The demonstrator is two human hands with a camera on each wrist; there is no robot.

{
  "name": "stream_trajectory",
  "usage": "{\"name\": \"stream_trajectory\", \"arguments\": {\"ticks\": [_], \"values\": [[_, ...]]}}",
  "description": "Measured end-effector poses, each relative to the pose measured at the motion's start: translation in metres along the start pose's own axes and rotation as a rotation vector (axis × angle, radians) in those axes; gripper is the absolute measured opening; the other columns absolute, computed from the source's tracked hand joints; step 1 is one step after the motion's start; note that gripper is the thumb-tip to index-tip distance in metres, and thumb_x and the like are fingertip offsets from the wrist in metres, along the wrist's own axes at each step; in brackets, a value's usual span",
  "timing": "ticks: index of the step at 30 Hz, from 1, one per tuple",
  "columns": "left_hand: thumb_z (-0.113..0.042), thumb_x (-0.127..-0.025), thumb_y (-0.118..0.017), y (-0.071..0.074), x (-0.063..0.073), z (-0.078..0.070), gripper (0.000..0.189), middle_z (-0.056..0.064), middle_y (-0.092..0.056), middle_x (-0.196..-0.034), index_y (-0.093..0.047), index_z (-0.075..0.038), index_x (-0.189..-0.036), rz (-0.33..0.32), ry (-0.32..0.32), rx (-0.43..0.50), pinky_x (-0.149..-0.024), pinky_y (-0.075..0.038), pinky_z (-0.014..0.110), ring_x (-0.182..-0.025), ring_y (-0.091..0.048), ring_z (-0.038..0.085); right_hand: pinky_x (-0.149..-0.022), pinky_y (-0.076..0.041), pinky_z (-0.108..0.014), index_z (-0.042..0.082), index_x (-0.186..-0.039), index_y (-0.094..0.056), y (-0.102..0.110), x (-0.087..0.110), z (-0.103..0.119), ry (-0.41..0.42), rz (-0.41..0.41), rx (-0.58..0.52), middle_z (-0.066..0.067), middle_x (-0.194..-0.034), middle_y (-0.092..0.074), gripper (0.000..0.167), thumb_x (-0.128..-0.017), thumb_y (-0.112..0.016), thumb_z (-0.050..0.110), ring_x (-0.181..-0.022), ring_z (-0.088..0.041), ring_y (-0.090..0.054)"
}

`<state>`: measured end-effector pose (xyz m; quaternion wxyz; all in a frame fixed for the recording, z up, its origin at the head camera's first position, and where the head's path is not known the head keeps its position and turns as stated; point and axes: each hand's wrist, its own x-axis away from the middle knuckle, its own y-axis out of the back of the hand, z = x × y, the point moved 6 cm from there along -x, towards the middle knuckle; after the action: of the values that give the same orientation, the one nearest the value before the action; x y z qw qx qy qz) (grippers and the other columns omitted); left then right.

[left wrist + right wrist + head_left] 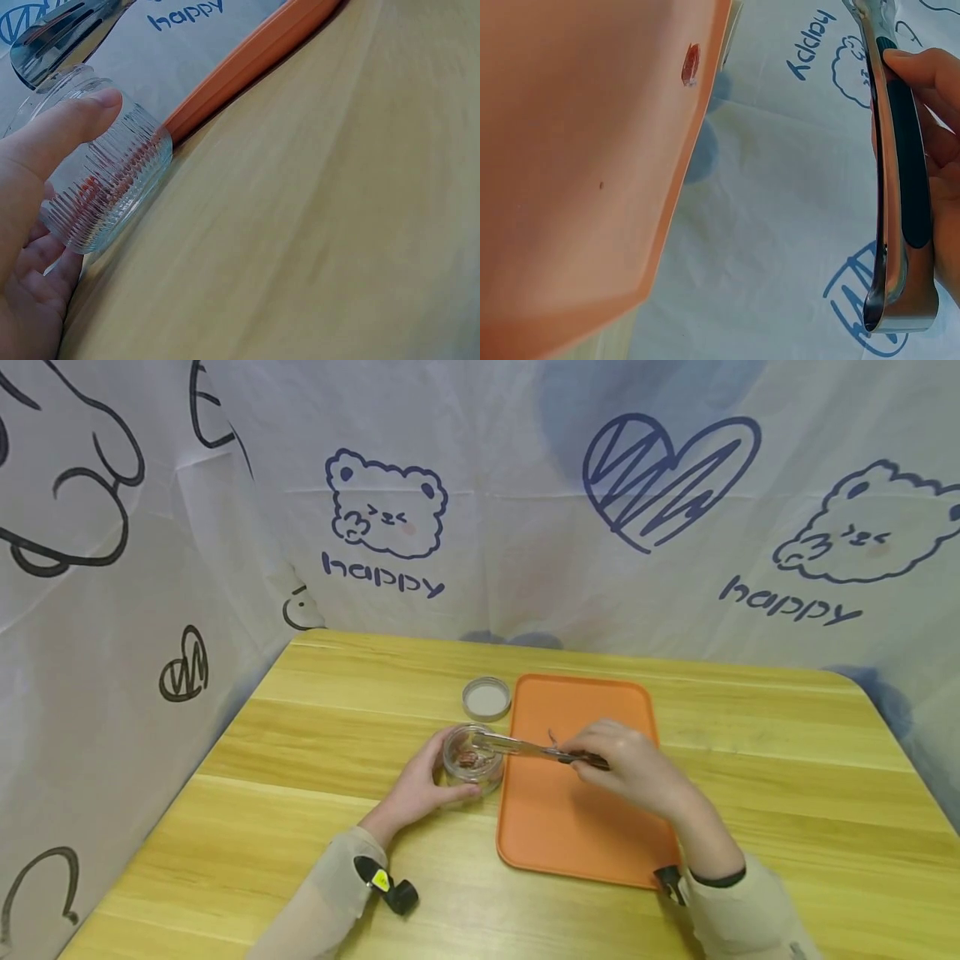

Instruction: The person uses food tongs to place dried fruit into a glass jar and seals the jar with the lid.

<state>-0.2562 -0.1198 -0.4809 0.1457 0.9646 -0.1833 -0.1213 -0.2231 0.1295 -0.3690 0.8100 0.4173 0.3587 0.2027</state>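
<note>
A clear glass jar point(474, 777) stands on the table left of the tray, with a few reddish-brown pieces point(467, 760) low inside it. My left hand point(420, 789) holds the jar round its side, thumb along the near wall. In the left wrist view the thumb lies just below the rim of the ribbed glass. My right hand point(626, 760) grips metal tongs point(517, 746) by their dark-padded handle point(909, 165). The tongs reach left across the tray, their tips at the jar's mouth. No piece shows clearly between the tips.
An orange tray point(577, 827) lies right of the jar. The right wrist view shows a small red piece point(691, 65) and a tiny dark speck point(601, 185) on it. A round lid point(486, 699) rests behind the jar. A printed white cloth point(510, 552) hangs behind the table.
</note>
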Motion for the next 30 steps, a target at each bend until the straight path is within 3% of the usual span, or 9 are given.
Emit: {"name": "stream_trajectory", "arguments": {"ticks": [8,16,25,30], "values": [[-0.017,-0.072,-0.085,0.001,-0.001,0.001,0.087,0.008,-0.047,-0.14,-0.036,-0.012,-0.144,-0.005,-0.008,-0.008,-0.112,-0.029,0.041,-0.131,-0.042,0.026,-0.062,-0.052,-0.026,0.007,-0.101,-0.072,0.002,0.001,-0.001,0.009,-0.028,0.005,0.001,-0.091,-0.065,0.022,-0.08,-0.075,0.003,-0.08,-0.013,-0.057],[-0.023,-0.072,-0.085,0.001,0.0,0.002,0.087,0.004,-0.047,-0.141,-0.036,-0.016,-0.144,0.0,0.017,-0.023,-0.112,-0.029,0.035,-0.131,-0.042,0.019,-0.063,-0.053,-0.03,0.007,-0.108,-0.07,0.008,0.006,-0.004,-0.014,-0.06,-0.01,-0.002,-0.094,-0.063,0.031,-0.078,-0.076,0.002,-0.084,-0.018,-0.057],[-0.026,-0.073,-0.084,0.0,0.001,0.004,0.086,0.012,-0.045,-0.143,-0.036,-0.017,-0.144,0.009,0.016,-0.03,-0.112,-0.029,0.037,-0.132,-0.041,0.022,-0.073,-0.055,-0.039,0.006,-0.111,-0.068,0.021,0.017,-0.013,-0.089,-0.075,0.048,-0.004,-0.102,-0.064,0.036,-0.077,-0.079,0.005,-0.094,-0.02,-0.058],[-0.023,-0.072,-0.085,0.0,0.001,0.003,0.087,0.011,-0.046,-0.142,-0.036,-0.016,-0.144,-0.004,0.012,-0.031,-0.112,-0.029,0.037,-0.131,-0.042,0.022,-0.071,-0.056,-0.039,0.005,-0.108,-0.069,0.027,0.028,-0.022,-0.114,-0.09,0.076,-0.005,-0.101,-0.065,0.036,-0.074,-0.08,0.003,-0.093,-0.02,-0.059]]}}
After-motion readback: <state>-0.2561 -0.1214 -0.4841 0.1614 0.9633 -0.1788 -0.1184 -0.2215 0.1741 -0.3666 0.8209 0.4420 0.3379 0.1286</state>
